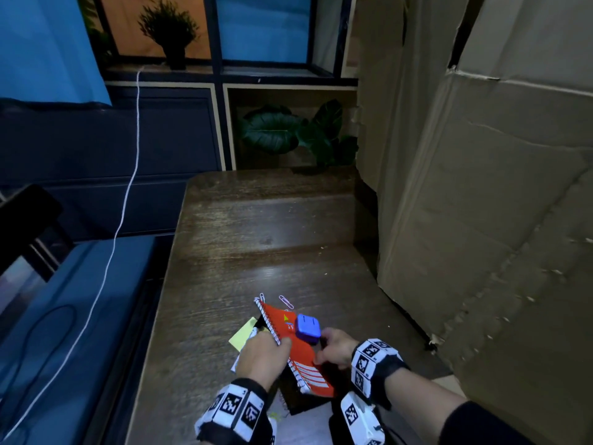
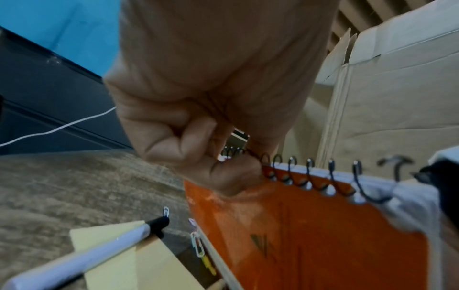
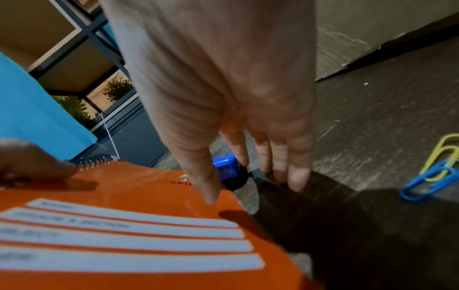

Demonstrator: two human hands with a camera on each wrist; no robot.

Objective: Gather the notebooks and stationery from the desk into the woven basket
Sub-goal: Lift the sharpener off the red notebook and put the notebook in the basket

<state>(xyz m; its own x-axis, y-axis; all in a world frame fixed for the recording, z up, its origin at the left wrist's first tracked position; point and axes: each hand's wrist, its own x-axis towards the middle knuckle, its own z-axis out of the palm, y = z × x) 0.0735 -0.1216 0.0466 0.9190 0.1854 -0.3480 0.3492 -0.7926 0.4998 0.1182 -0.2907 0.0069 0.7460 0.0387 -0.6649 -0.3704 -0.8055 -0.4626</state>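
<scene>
An orange spiral notebook (image 1: 296,348) (image 2: 310,235) (image 3: 124,225) is tilted up off the desk near its front edge. My left hand (image 1: 266,354) (image 2: 223,162) grips it at the wire spiral, thumb on the cover. My right hand (image 1: 333,348) (image 3: 250,188) is at its right edge: the thumb rests on the cover, the straight fingers reach down beside the edge. A blue sharpener (image 1: 307,328) (image 3: 226,168) with a black base sits just beyond those fingers. A white pen (image 2: 99,245) lies across a yellow sticky pad (image 1: 242,334) (image 2: 129,261). No basket is in view.
Paper clips (image 1: 286,301) (image 2: 197,243) lie past the notebook; a yellow and a blue clip (image 3: 434,176) lie at its right. A dark notebook (image 1: 300,399) lies beneath. Large cardboard boxes (image 1: 481,220) wall the wooden desk (image 1: 256,226) on the right. A white cable (image 1: 128,187) hangs left.
</scene>
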